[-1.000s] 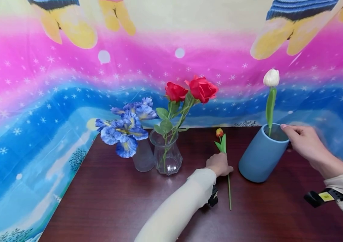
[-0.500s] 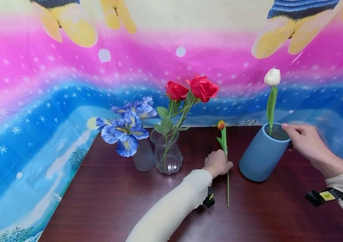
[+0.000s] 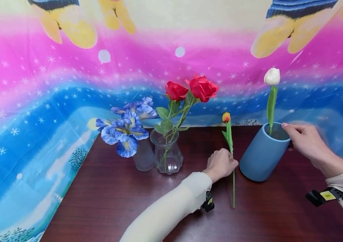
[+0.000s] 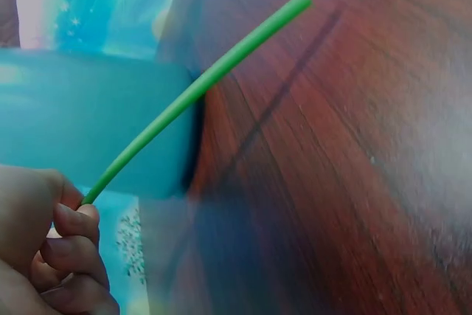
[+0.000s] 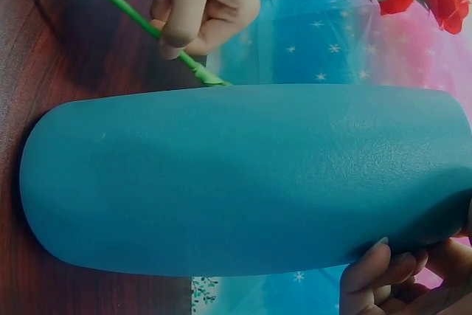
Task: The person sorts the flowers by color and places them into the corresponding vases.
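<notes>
My left hand (image 3: 221, 163) pinches the green stem of an orange-and-yellow tulip (image 3: 226, 117). In the left wrist view the bare stem (image 4: 195, 92) sticks out past the fingertips, its shadow lying apart from it on the table. A blue vase (image 3: 260, 156) stands just to the right of that hand, tilted in the head view. Its rim is gripped by my right hand (image 3: 308, 144), thumb on the edge; the other fingers show against its side in the right wrist view. One white tulip (image 3: 272, 76) with a long leaf stands in this vase.
Left of the hands, a clear glass vase (image 3: 168, 161) holds red roses (image 3: 202, 88). Blue irises (image 3: 126, 126) lean from a frosted vase (image 3: 144, 158) beside it. A printed cloth (image 3: 147, 64) hangs behind the dark wooden table (image 3: 104, 198).
My left hand has lifted the tulip and shifted it slightly to the right, toward the blue vase; its bloom sits higher. The right hand and the vase have hardly moved.
</notes>
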A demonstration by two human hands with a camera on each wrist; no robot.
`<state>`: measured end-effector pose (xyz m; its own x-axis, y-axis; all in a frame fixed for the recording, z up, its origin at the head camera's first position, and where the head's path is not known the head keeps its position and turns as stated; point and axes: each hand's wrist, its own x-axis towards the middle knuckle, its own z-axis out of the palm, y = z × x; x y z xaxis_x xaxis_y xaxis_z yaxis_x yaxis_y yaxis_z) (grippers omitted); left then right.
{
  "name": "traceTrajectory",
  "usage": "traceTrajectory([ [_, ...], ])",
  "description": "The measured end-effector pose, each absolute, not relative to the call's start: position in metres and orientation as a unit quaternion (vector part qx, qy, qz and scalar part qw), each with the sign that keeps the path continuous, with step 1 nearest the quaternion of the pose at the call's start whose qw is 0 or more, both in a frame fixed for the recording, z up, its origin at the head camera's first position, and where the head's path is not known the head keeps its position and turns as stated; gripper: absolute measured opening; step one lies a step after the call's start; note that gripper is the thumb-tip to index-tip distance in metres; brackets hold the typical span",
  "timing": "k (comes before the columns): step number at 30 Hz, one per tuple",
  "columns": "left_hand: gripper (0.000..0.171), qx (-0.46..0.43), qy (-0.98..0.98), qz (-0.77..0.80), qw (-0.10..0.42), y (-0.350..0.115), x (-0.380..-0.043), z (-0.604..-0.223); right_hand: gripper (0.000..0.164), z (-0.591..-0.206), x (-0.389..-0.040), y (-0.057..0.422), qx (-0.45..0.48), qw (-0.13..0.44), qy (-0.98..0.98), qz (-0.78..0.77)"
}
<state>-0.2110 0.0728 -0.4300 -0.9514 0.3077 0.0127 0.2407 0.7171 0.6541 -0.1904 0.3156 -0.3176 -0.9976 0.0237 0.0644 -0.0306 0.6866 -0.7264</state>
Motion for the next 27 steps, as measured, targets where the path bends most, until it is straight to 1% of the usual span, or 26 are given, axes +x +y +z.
traceTrajectory([
  [10,0.045,0.182,0.909,0.373,-0.040,0.073,-0.200,-0.422,0.059,-0.317,-0.191,0.314,0.002,0.034,-0.917,0.396],
  [14,0.044,0.189,0.902,0.385,-0.058,0.072,-0.198,-0.418,0.053,-0.317,-0.190,0.313,0.004,0.041,-0.916,0.398],
  [17,0.040,0.182,0.898,0.394,-0.077,0.070,-0.197,-0.414,0.051,-0.317,-0.190,0.313,0.005,0.043,-0.916,0.399],
  [22,0.029,0.170,0.889,0.412,-0.108,0.068,-0.198,-0.408,0.053,-0.317,-0.191,0.315,0.000,0.040,-0.919,0.393],
  [26,0.027,0.173,0.877,0.433,-0.115,0.064,-0.200,-0.402,0.053,-0.317,-0.191,0.315,0.003,0.040,-0.919,0.391],
  [27,0.026,0.174,0.874,0.439,-0.117,0.063,-0.200,-0.400,0.050,-0.317,-0.191,0.315,0.003,0.041,-0.919,0.391],
])
